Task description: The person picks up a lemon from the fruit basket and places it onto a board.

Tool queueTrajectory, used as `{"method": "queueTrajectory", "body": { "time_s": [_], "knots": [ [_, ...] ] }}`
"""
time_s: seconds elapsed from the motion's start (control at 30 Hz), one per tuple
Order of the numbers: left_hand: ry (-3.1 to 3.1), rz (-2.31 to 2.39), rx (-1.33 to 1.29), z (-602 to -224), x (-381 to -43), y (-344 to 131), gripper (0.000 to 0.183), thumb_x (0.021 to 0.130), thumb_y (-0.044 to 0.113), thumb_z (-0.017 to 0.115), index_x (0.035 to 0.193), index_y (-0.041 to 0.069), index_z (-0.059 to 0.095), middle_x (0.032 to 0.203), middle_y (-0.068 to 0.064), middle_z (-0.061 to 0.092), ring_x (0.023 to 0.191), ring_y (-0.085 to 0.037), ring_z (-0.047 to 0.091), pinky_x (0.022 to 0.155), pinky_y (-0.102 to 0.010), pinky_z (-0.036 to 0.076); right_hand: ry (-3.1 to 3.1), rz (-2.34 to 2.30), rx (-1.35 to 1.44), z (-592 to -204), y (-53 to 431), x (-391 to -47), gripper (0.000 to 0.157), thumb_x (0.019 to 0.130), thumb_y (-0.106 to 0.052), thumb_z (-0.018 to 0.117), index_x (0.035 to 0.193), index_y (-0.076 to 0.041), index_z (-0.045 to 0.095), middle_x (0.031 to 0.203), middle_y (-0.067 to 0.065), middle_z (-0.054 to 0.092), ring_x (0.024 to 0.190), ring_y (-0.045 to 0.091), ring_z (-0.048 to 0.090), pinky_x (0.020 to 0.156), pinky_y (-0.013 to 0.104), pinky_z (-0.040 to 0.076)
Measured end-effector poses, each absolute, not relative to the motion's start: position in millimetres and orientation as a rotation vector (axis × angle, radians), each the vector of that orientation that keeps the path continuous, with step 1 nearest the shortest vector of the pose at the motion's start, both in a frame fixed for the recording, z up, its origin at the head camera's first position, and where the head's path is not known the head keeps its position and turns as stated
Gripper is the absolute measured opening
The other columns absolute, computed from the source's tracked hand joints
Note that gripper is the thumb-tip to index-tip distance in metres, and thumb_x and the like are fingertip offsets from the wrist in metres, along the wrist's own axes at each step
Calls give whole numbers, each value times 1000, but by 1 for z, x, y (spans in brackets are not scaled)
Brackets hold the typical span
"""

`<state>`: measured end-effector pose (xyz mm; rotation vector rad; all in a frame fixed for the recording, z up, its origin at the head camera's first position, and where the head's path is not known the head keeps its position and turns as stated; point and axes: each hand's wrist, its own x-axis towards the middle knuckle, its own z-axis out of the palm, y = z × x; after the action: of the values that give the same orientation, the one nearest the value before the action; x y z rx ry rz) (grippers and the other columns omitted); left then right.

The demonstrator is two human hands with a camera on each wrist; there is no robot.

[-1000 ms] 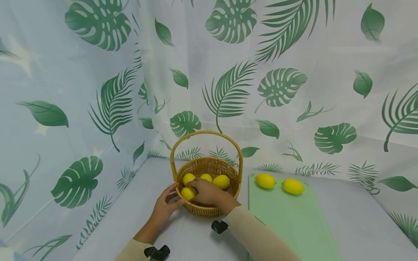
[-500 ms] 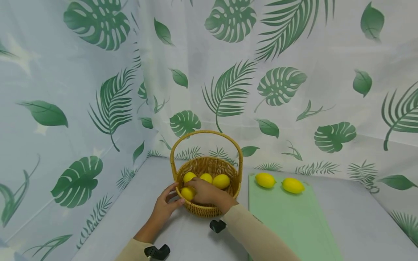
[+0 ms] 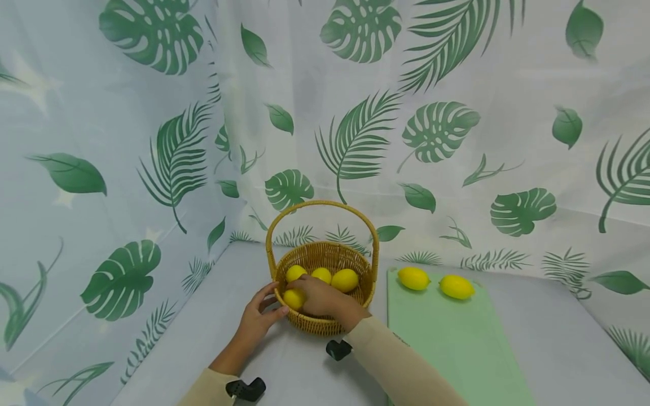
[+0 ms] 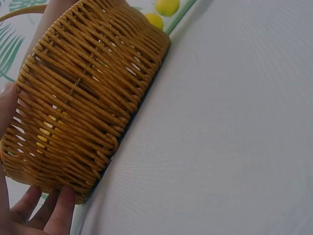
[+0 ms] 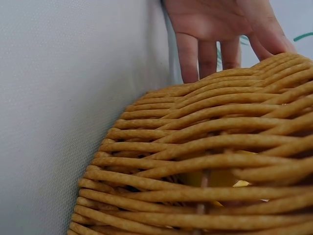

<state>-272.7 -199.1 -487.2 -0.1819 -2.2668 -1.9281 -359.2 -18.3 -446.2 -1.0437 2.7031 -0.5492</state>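
A round wicker basket point(image 3: 316, 325) with a tall hoop handle stands on the table. Inside it, my right hand point(image 3: 325, 298) reaches over the front rim and grips a yellow lemon point(image 3: 293, 299) near the left wall; most of those fingertips are hidden. More lemons point(image 3: 345, 280) lie behind that hand. My left hand point(image 3: 255, 320) holds the basket's left side from outside, thumb by the front rim. In the left wrist view, its fingers point(image 4: 61, 210) press the woven wall, and yellow shows through gaps. The right wrist view shows the left hand point(image 5: 215, 34) beyond the wicker wall.
To the right of the basket lies a light green cutting board point(image 3: 447, 344). Two lemons, a left one point(image 3: 413, 278) and a right one point(image 3: 456, 287), rest at its far end. A leaf-printed curtain point(image 3: 355, 220) hangs behind and along the left of the white table point(image 3: 304, 375).
My right hand has shifted slightly at the lemon, its fingers covering a bit more of its right side. The left hand stays on the basket. The head view has tilted a little.
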Motion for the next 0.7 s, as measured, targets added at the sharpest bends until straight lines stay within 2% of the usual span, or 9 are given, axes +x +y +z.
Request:
{"method": "queueTrajectory", "body": {
  "time_s": [0.27,0.5,0.7],
  "knots": [
    [-2235,-1912,-171,-513,-287,-202,67,86,21,77,145,14,46,149,-8,39,127,-33,45,90,-40,50,2700,-552,-1047,-444,-14,-358,48,89,-10,65,135,-24,59,141,0,49,128,21,46,106,46,37],
    [-2228,-1895,-169,-516,-289,-203,67,83,28,79,143,22,49,147,-2,42,125,-30,48,89,-41,51,2703,-517,-1097,-443,-11,-357,53,88,-2,61,137,-23,58,142,-2,48,129,19,45,107,42,36],
    [-2236,-1909,-143,-515,-288,-202,67,83,30,79,142,25,49,146,0,42,125,-28,48,90,-42,51,2693,-501,-1123,-443,-7,-356,55,86,3,62,134,-23,60,138,-4,50,123,17,49,105,42,38]
  ]
}}
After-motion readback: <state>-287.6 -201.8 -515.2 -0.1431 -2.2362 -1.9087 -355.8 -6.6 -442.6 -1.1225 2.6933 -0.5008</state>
